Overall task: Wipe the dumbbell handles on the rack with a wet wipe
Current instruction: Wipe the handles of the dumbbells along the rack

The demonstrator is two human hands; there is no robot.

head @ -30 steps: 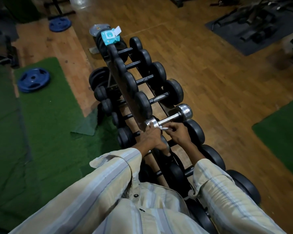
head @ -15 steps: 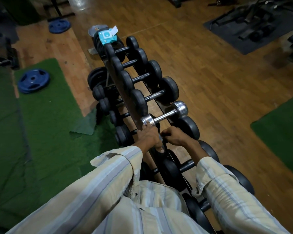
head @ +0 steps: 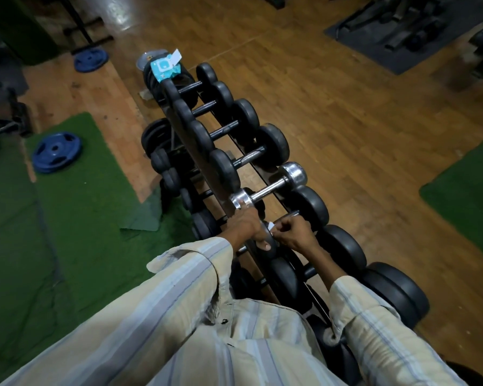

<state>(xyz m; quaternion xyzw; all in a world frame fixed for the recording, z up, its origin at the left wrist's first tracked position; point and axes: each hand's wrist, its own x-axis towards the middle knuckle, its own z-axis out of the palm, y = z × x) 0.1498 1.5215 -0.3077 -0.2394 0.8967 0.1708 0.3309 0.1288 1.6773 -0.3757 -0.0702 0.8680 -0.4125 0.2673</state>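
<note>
Step in hand: I judge that I am wiping the handle of a black dumbbell (head: pixel 308 210) on the near half of the top row, the one just on my side of the chrome dumbbell (head: pixel 268 189).
Right hand: my right hand (head: pixel 294 235) is curled round that handle, with a scrap of white wet wipe (head: pixel 270 226) showing at its thumb side.
Left hand: my left hand (head: pixel 250 228) grips the near-side head of the same dumbbell, fingers wrapped over its edge, seemingly to steady it.
Where the dumbbell is: it lies in the rack (head: pixel 195 151), in the row that runs away from me, between the chrome one and larger black ones nearer my body.
Long axis: the handle runs crosswise to the rack, from lower left to upper right in the head view, one head at each end.
Next move: I would say it calls for sliding the wipe along the bar toward the far head, then shifting to the neighbouring handle.
Also in view: a blue wipe packet (head: pixel 165 67) sits on the far end of the rack, and blue weight plates (head: pixel 57 152) lie on the floor to my left.
</note>
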